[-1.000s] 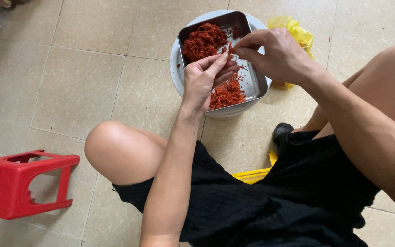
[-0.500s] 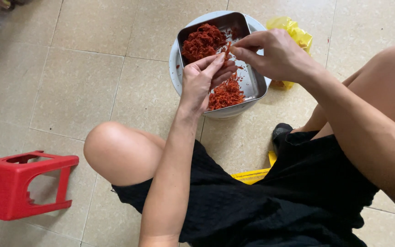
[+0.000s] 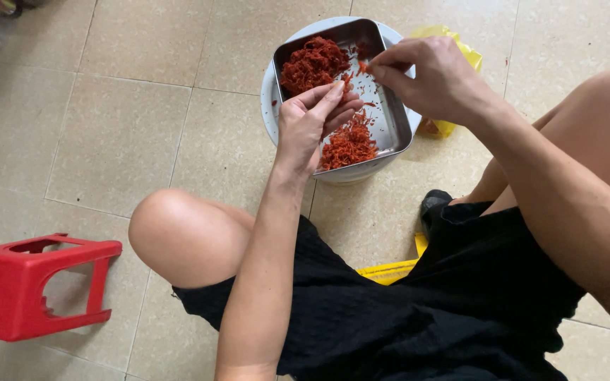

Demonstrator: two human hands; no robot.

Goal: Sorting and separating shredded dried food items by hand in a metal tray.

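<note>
Both hands barely shifted vs. a sec ago: right hand (image 3: 435, 81) sits a touch higher over the tray, left hand (image 3: 312, 123) in much the same spot. View from above, person seated on a low yellow stool (image 3: 388, 271), knees apart, tiled floor (image 3: 107, 127).

Metal tray (image 3: 395, 120), rectangular, rests on top of a white bucket (image 3: 268, 92) near the top edge of view. Tray holds red shreds (image 3: 313, 63): one heap at its far corner, another (image 3: 347, 144) at its near edge, bare metal between.

Left hand: palm up, fingers loosely spread, tips touching shreds mid-tray; nothing pinched. Right hand: thumb & fingertips pressed together, pinching a small red bit (image 3: 363, 68) just above the tray.

Yellow bag (image 3: 453, 42) behind right hand. Red stool (image 3: 30, 286) at lower left, well apart.

Risks, judging by layout: tray overhangs bucket rim, so a downward press on its near edge could tip it & spill; the pinched bit is tiny, could drop to floor.
</note>
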